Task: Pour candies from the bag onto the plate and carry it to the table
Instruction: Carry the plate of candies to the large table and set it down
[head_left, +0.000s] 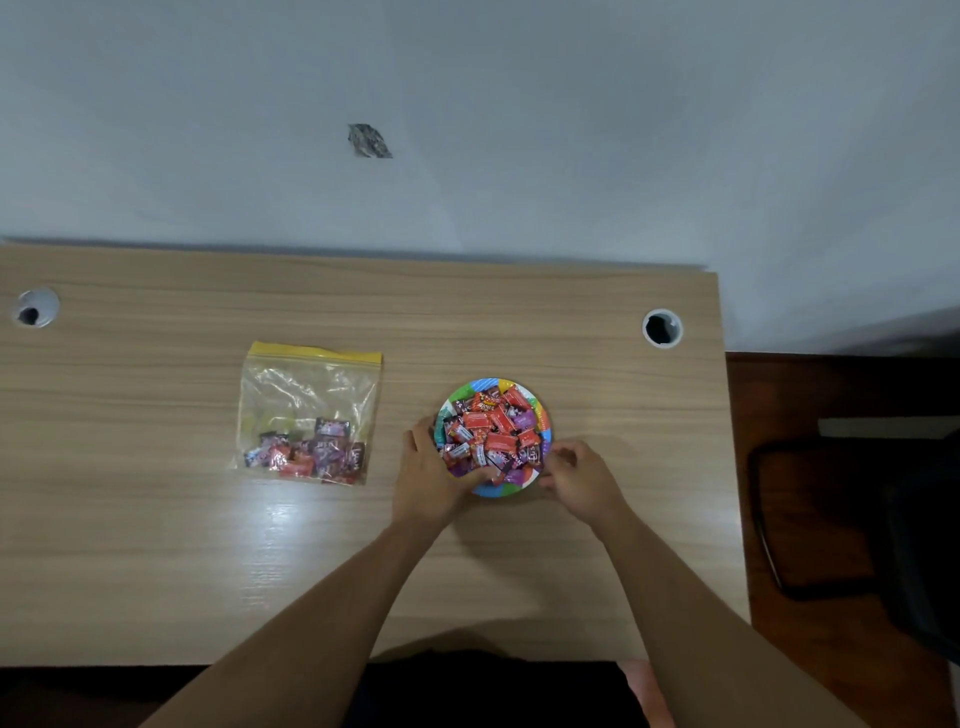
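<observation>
A small round plate with a multicoloured rim (540, 415) rests on the wooden desk (156, 545), right of centre. It is heaped with red and purple wrapped candies (493, 431). My left hand (434, 473) grips the plate's near-left rim, thumb lying over the candies. My right hand (579, 475) holds the near-right rim with curled fingers. A clear zip bag with a yellow seal (309, 410) lies flat to the left of the plate, apart from both hands, with several candies left in its near end.
Two round cable holes sit in the desk, one at the far left (35, 307), one at the far right (662, 328). A grey wall (467, 130) backs the desk. A dark chair (857, 519) stands on the reddish floor past the desk's right edge.
</observation>
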